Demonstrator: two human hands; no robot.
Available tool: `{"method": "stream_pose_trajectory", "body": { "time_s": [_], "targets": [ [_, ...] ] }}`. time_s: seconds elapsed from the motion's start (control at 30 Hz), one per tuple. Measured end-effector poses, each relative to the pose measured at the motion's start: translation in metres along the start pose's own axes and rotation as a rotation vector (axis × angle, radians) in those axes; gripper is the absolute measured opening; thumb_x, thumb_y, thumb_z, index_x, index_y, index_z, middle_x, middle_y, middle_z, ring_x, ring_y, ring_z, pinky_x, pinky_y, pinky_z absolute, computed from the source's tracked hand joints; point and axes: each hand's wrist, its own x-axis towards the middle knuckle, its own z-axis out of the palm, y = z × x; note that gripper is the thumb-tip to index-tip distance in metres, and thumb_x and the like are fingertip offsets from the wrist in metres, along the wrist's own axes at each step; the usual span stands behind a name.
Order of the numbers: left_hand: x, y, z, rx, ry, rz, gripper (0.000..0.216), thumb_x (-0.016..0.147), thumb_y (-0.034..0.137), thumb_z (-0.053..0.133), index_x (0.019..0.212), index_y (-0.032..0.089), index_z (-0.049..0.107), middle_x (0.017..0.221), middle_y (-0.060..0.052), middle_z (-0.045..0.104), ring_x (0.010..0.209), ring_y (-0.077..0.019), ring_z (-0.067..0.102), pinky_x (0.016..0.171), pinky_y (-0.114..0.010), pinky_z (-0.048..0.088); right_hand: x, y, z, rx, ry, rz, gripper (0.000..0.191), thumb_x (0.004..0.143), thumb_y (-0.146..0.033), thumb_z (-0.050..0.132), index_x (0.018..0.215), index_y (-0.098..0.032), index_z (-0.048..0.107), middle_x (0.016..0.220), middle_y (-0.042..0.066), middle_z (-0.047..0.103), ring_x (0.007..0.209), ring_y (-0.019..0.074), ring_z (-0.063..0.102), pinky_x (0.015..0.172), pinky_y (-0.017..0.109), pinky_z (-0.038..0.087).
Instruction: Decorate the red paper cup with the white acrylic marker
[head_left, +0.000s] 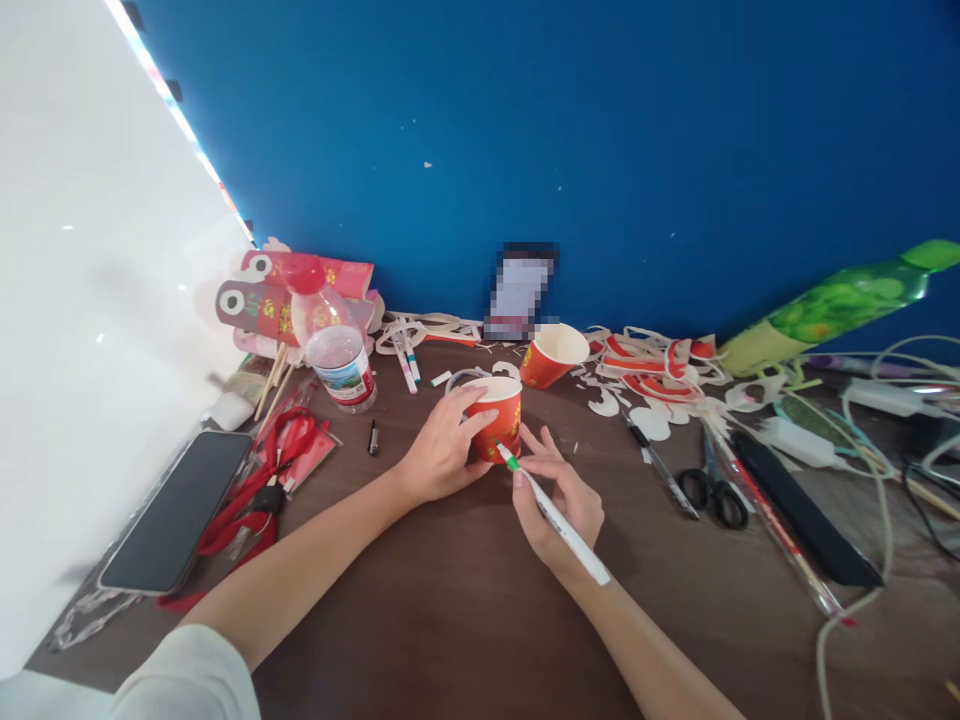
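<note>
My left hand is wrapped round the left side of a red paper cup with gold print, which stands upright on the brown table. In my right hand is a white marker with a green tip end, held like a pen. Its tip is at the front of the cup, where a small green mark shows; whether it touches cannot be made out. Behind the held cup, a second red paper cup stands tilted. A small green-and-white marker cap lies behind my left hand.
Left are a phone, red lanyard, plastic bottle and paper-cup crafts. Markers lie behind. To the right are paper scraps, a pen, scissors, a black case, cables and a green bottle.
</note>
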Motion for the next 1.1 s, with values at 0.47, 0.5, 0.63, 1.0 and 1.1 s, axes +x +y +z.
{"method": "stream_pose_trajectory", "body": {
  "time_s": [0.47,0.5,0.63,1.0,1.1],
  "targets": [
    [0.0027,0.0046,-0.0040,0.102,-0.011,-0.018,0.058,0.075,0.030,0.068,0.123,0.023,0.038,0.132,-0.014,0.051,0.124,-0.0259,0.046,0.098,-0.044,0.043,0.0032,-0.0037,0.0034,-0.113,0.015,-0.004,0.015,0.077,-0.007,0.060,0.088,-0.016,0.058,0.091,0.003,0.071,0.106,0.0239,0.066,0.105,0.049,0.048],
    [0.0028,0.0047,-0.0041,0.104,-0.013,-0.020,0.058,0.074,0.030,0.069,0.123,0.022,0.037,0.132,-0.014,0.051,0.124,-0.0260,0.046,0.098,-0.044,0.043,0.0033,-0.0043,0.0035,-0.109,0.019,0.012,0.014,0.078,-0.007,0.060,0.088,-0.016,0.058,0.092,0.004,0.071,0.106,0.0237,0.066,0.105,0.049,0.048],
    [0.0029,0.0048,-0.0043,0.109,-0.015,-0.016,0.061,0.074,0.030,0.069,0.125,0.022,0.035,0.133,-0.015,0.050,0.124,-0.0266,0.047,0.098,-0.044,0.044,0.0027,-0.0048,0.0035,-0.069,0.036,0.070,0.012,0.080,-0.008,0.058,0.088,-0.016,0.058,0.095,0.005,0.071,0.105,0.0233,0.066,0.105,0.048,0.048],
    [0.0022,0.0038,-0.0039,0.086,-0.006,-0.002,0.073,0.074,0.029,0.069,0.134,0.019,0.028,0.133,-0.018,0.050,0.129,-0.0278,0.044,0.100,-0.047,0.044,0.0019,0.0000,0.0030,0.068,0.065,0.123,0.010,0.083,-0.008,0.054,0.085,-0.018,0.055,0.090,0.002,0.069,0.103,0.0211,0.067,0.106,0.046,0.048],
    [0.0012,0.0022,-0.0022,0.083,0.006,0.026,0.080,0.076,0.029,0.068,0.140,0.015,0.022,0.133,-0.019,0.050,0.129,-0.0279,0.046,0.102,-0.048,0.043,0.0032,0.0000,0.0009,0.113,0.080,0.114,0.009,0.083,-0.010,0.055,0.086,-0.017,0.056,0.091,0.002,0.069,0.104,0.0217,0.067,0.105,0.047,0.048]
  ]
}}
